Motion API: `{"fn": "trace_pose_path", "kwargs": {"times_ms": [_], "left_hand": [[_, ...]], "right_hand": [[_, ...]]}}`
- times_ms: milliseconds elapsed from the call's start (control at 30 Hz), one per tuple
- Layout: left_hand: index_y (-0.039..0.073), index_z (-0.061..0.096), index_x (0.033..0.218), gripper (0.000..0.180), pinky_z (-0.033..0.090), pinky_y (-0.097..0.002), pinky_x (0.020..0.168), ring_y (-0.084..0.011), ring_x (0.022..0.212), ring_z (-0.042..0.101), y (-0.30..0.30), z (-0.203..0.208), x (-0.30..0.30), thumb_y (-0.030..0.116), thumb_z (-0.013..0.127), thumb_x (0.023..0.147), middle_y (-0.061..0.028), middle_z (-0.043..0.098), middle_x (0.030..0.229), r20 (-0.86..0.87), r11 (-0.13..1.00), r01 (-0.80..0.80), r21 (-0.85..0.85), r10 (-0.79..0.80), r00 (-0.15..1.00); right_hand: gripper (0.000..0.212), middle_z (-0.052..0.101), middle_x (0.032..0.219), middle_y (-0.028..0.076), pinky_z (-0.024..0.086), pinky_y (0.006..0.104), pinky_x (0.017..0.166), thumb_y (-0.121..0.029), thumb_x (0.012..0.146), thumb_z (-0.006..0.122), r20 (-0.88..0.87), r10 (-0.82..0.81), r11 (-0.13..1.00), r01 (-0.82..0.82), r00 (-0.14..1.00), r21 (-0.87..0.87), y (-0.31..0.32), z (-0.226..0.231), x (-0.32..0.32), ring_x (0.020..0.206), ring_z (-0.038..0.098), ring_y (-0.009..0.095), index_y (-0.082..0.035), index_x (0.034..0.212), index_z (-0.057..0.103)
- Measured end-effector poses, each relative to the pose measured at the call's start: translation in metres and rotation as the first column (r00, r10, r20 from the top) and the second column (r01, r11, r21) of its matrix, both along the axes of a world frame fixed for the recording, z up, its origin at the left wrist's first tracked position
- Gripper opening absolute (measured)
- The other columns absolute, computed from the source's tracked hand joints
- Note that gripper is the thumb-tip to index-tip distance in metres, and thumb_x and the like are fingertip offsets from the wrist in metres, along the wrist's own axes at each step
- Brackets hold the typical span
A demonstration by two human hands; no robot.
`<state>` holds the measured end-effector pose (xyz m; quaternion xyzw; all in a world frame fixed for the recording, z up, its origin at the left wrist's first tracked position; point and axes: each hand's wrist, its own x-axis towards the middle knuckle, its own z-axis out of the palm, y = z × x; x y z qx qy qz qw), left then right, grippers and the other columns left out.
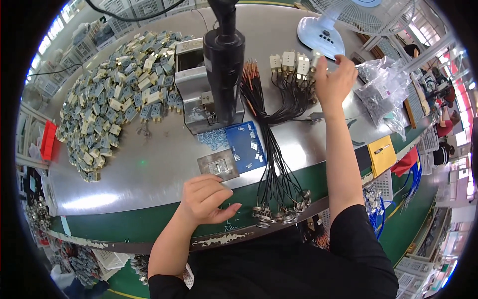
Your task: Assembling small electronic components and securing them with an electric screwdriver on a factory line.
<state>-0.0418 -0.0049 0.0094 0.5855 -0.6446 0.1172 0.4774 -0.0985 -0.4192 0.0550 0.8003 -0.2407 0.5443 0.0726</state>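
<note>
My left hand (206, 199) hovers at the table's front edge, fingers loosely curled and thumb held apart, with nothing visible in it. Just beyond it lies a small metal plate fixture (218, 165). My right hand (336, 82) reaches to the far right, its thumb and forefinger apart beside a cream connector block (315, 60). That block is at the end of a row of similar blocks (289, 61) on black cables. The cable bundle (271, 144) runs toward me and ends in round metal discs (284, 215) hanging over the front edge.
A black-headed bench machine (224, 74) stands mid-table. Left of it is a large heap of grey and cream blocks (119, 89). A blue tray (247, 147) holds small white parts beside blue pieces (213, 139). A fan (321, 37), a plastic bag (381, 92) and a yellow pad (382, 154) are right.
</note>
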Motion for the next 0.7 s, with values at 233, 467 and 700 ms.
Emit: {"fn": "trace_pose_path", "kwargs": {"times_ms": [233, 467, 700], "left_hand": [[0.008, 0.068, 0.084, 0.027, 0.061, -0.0364, 0.070, -0.0236, 0.062, 0.066, -0.002, 0.001, 0.000, 0.020, 0.089, 0.072, -0.0044, 0.064, 0.073, -0.028, 1.000, -0.005, -0.010, 0.004, 1.000], [0.008, 0.070, 0.083, 0.025, 0.061, -0.0372, 0.070, -0.0252, 0.065, 0.067, 0.000, 0.003, -0.004, 0.020, 0.088, 0.071, -0.0041, 0.065, 0.073, -0.017, 0.999, 0.015, 0.036, -0.014, 1.000], [0.009, 0.069, 0.081, 0.024, 0.060, -0.0379, 0.069, -0.0269, 0.066, 0.067, 0.005, 0.008, -0.006, 0.018, 0.088, 0.069, -0.0045, 0.063, 0.070, -0.020, 0.998, 0.024, 0.064, -0.023, 1.000]], "right_hand": [[0.022, 0.062, 0.087, 0.012, 0.048, 0.0404, 0.075, -0.014, 0.091, 0.079, -0.104, 0.447, 0.885, -0.423, 0.888, 0.193, 0.084, 0.011, -0.042, 0.080, 0.059, 0.028, 0.000, 0.099, 0.064], [0.024, 0.067, 0.073, 0.020, 0.050, 0.0523, 0.066, -0.025, 0.097, 0.066, -0.604, 0.694, 0.696, -0.150, 0.392, 0.703, 0.153, -0.001, -0.073, 0.073, 0.066, 0.044, -0.002, 0.091, 0.068], [0.023, 0.066, 0.071, 0.019, 0.049, 0.0477, 0.062, -0.021, 0.097, 0.065, -0.521, 0.618, 0.687, -0.082, 0.588, 0.722, 0.168, -0.026, -0.078, 0.064, 0.064, 0.039, 0.000, 0.088, 0.065]]}}
